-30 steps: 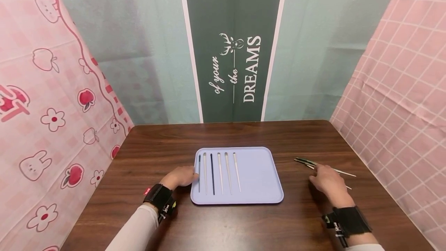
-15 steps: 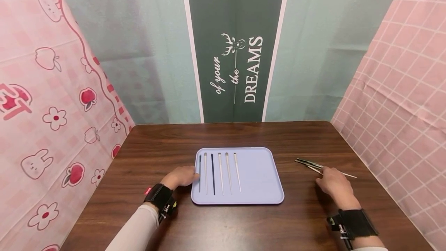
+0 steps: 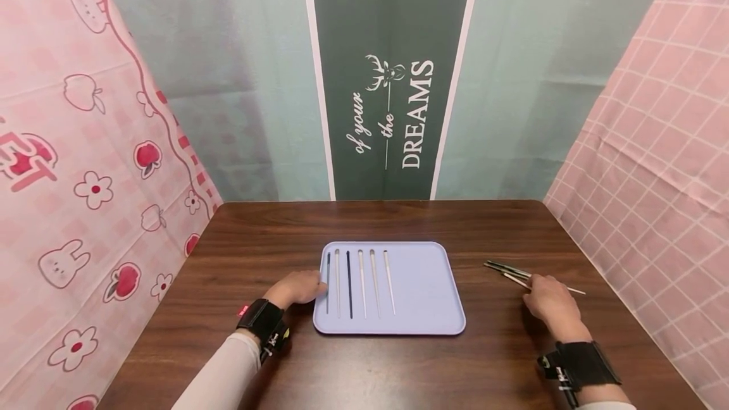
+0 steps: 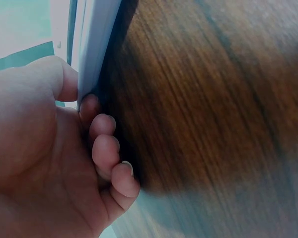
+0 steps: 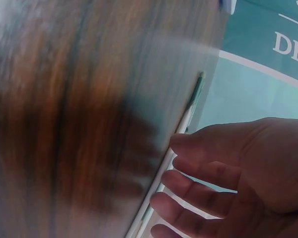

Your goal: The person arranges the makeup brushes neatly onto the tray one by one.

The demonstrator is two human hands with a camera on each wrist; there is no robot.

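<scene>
The left hand [image 3: 296,288] pinches the left rim of a pale lavender tray [image 3: 424,290]; in the left wrist view the thumb lies over the rim [image 4: 97,44] and fingertips are below it. Several slim tapered sticks [image 3: 350,290], pale or dark with small heads, lie side by side on the tray's left and middle. At the right, the right hand [image 3: 551,302] is down at a few loose sticks [image 3: 507,268] with green or dark ends. In the right wrist view its bent fingertips touch or nearly touch a pale green-ended stick [image 5: 188,111]; whether it is pinched is unclear.
The dark wood table [image 3: 273,233] runs back to a green hanging cloth [image 3: 393,18] with white lettering. Pink printed cloth [image 3: 91,144] stands on the left, pink checked cloth [image 3: 643,144] on the right. Both wrists wear black straps.
The right hand has shifted right and slightly nearer along the loose sticks, then nearly stopped. The left hand has stayed at the tray rim. The head view has drifted slightly.
</scene>
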